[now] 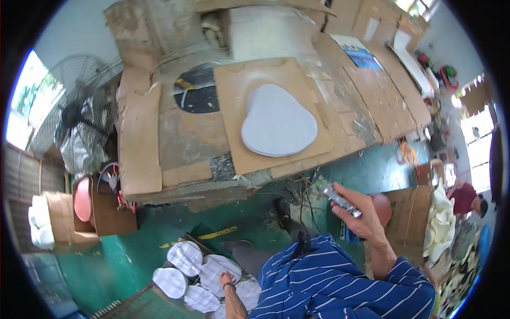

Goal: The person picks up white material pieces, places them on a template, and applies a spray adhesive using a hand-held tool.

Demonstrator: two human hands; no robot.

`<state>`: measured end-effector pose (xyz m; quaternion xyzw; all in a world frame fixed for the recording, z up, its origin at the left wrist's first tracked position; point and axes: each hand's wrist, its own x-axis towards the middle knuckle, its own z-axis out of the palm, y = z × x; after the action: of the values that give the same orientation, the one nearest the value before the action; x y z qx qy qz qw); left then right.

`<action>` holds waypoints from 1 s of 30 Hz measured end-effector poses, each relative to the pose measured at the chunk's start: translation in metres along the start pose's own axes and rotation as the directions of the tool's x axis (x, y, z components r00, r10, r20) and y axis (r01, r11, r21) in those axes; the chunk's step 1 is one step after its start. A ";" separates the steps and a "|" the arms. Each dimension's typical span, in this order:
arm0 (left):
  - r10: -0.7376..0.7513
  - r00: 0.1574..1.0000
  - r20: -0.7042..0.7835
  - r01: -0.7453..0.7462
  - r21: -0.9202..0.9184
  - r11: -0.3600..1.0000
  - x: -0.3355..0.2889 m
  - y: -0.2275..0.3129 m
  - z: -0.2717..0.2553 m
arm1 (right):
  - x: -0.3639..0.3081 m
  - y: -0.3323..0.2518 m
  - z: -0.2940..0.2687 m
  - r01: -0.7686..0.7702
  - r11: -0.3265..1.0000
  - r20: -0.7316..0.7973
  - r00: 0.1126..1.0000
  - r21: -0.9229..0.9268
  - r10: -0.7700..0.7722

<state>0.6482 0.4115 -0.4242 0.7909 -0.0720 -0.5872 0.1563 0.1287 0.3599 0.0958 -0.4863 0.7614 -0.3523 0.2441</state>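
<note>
On a brown cardboard sheet (228, 106) on the workbench lies a white, rounded three-cornered pad (279, 122), possibly several layers thick. My right hand (358, 212), closed, grips a short silver tool with a green tip (338, 199) in front of the bench's near edge. Its exact kind is not clear. Low on my left side, my left hand (227, 277) is at a white rounded pad (215, 271) among several similar ones. Its fingers look bent and closed at the pad, though they are small and partly hidden.
The cardboard-covered workbench (143, 133) fills the area ahead. A large fan (74, 114) stands left, above a carton with a pink rounded piece (83, 199). At right are another carton (409, 212) and cream-coloured pieces (442, 223). Another person (465, 198) is farther right.
</note>
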 end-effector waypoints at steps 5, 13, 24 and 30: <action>-0.009 0.993 0.114 0.005 0.035 0.999 -0.040 0.008 0.041 | 0.011 0.034 -0.077 0.033 0.999 -0.198 0.980 -0.013 -0.035; 0.167 0.975 0.145 -0.192 0.180 0.965 -0.085 0.074 0.154 | -0.008 0.083 -0.127 -0.020 0.999 -0.038 0.999 0.031 0.021; 0.128 0.885 0.448 -0.341 0.433 0.834 -0.078 0.159 0.200 | 0.001 0.133 -0.144 0.071 0.986 -0.142 0.989 0.154 -0.049; -0.010 0.686 0.728 -0.621 0.593 0.512 -0.094 0.173 0.297 | -0.010 0.183 -0.175 0.068 0.968 -0.236 0.972 0.244 -0.009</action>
<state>0.3498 0.2282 -0.3593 0.4843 -0.5306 -0.6797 -0.1481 -0.0964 0.4726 0.0648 -0.4216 0.7248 -0.5047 0.2055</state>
